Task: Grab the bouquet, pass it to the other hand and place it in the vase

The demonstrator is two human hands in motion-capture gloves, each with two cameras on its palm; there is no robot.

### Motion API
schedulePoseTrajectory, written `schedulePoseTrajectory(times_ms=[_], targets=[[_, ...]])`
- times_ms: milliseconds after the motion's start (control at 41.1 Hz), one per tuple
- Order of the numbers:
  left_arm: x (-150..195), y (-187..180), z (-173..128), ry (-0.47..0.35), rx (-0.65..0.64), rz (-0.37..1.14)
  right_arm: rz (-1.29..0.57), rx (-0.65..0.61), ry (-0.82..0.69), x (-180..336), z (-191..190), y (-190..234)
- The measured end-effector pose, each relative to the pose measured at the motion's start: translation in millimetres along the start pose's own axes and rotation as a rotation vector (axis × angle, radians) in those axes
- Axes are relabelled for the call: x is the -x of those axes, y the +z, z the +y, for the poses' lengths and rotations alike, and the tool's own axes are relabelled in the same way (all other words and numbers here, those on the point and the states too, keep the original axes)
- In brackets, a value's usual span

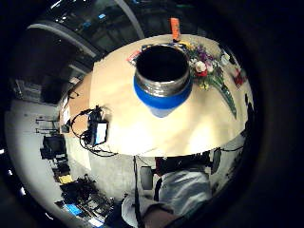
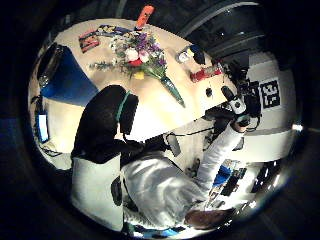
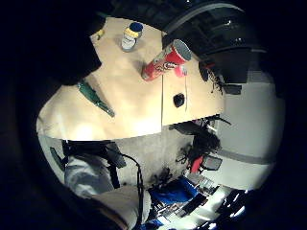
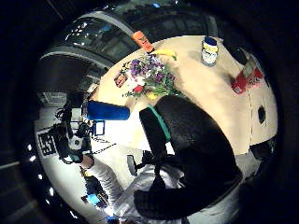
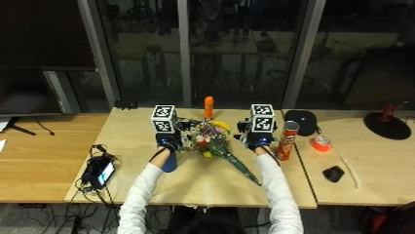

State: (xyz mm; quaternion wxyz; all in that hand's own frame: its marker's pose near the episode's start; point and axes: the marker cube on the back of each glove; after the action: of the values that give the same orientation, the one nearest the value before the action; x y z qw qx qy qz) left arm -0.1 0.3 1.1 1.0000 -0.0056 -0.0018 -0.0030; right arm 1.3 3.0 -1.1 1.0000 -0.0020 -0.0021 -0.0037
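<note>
**Outside view: bouquet lying flat, neither hand on it**

Outside view shows the bouquet [image 5: 209,137] lying on the light wooden table [image 5: 195,185], flower heads toward the far edge and the green wrapped stem bundle [image 5: 241,168] trailing toward the person. The blue vase [image 5: 170,161] stands just beside the blooms, under the left hand [image 5: 167,141]. The right hand [image 5: 258,139] is held above the table on the other side of the bouquet, near a red crisp tube [image 5: 286,141].

Nothing is seen gripped by either hand. In the right thumb side palm view the gloved fingers [image 4: 187,140] appear relaxed and apart; the left hand's fingers are probably relaxed too, though they are poorly shown.

The bouquet is judged light and soft at the head, with blooms that would crush or shed if squeezed. The stem bundle looks stiffer and narrow, so it should be taken there, around the middle of the wrap, leaving the lower end free for the handover. The flower end is likely to tip it downward. The vase's wide dark mouth [image 1: 161,64] should accept the stems easily.
</note>
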Motion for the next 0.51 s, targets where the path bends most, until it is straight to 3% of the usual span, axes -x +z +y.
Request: schedulePoseTrajectory(times_ms=[511], targets=[[-13.5,0.7,15.4,0.048,0.000,0.010,-0.133,-0.032,-0.046,-16.5,22.8,-16.4]])
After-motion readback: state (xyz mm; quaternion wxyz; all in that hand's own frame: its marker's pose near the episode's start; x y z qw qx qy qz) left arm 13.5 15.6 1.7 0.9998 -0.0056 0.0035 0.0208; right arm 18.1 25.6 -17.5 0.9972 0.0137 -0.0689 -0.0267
